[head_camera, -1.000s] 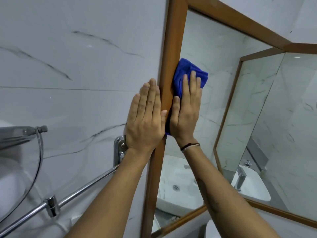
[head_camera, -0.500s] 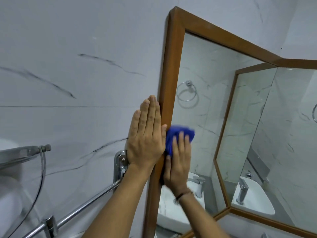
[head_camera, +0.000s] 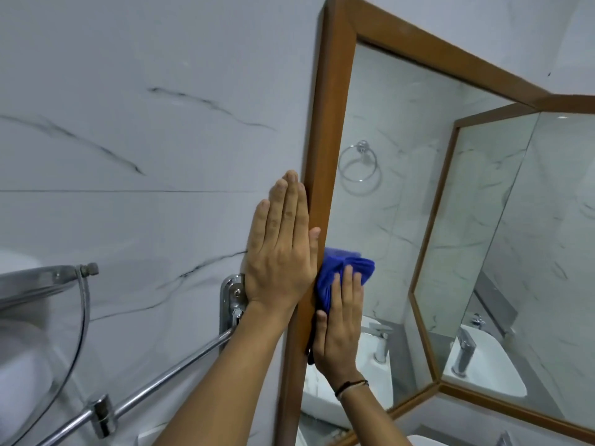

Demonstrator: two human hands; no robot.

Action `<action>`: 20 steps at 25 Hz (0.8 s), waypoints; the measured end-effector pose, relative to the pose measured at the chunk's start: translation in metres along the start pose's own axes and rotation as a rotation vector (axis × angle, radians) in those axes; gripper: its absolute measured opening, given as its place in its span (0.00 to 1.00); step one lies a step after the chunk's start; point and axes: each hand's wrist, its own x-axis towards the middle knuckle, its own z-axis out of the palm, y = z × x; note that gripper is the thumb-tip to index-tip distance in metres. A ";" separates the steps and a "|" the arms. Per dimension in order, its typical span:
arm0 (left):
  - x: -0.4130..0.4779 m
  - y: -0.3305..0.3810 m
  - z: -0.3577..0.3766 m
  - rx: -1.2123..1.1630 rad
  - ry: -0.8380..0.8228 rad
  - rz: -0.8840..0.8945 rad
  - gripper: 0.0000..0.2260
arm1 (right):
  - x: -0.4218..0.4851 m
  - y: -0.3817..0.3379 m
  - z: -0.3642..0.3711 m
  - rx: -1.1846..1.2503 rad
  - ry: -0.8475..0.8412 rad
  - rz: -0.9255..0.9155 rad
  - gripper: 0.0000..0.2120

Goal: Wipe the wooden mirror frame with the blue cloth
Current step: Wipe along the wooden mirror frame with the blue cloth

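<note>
- The marble wall (head_camera: pixel 135 130) fills everything left of the mirror frame (head_camera: pixel 325 162), and the frame's left upright butts straight against it.
- The mirror glass (head_camera: pixel 396 175) lies right of that upright; it reflects a towel ring, a basin and a tap, and a second framed pane angles away further right.
- The frame's left upright is the piece being cleaned. Its long axis runs nearly vertical, leaning slightly, from the top corner down past both wrists and out of view at the bottom.
- A chrome rail (head_camera: pixel 154 381) and its wall bracket sit left of the frame, low down, just under the left wrist.
- The left hand (head_camera: pixel 280 249) lies flat on the wall, fingers straight and pressed together, its thumb side touching the frame's outer edge. It holds nothing and looks to be a brace.
- The right hand (head_camera: pixel 338 323) is on the frame's inner edge, just right of the upright and lower than the left hand. Its fingers are laid out flat, pressing the cloth against wood and glass rather than pinching it.
- The blue cloth (head_camera: pixel 341 268) is bunched under and above those fingers, touching the frame's inner edge.
- Judging from this, the wipe should follow the upright's length; a long stretch of wood lies above the cloth and a shorter one below, and the right hand is the one to travel it.
</note>
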 end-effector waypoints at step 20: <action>-0.061 0.006 0.010 -0.124 -0.039 0.002 0.30 | -0.044 0.026 0.019 -0.085 -0.059 -0.060 0.30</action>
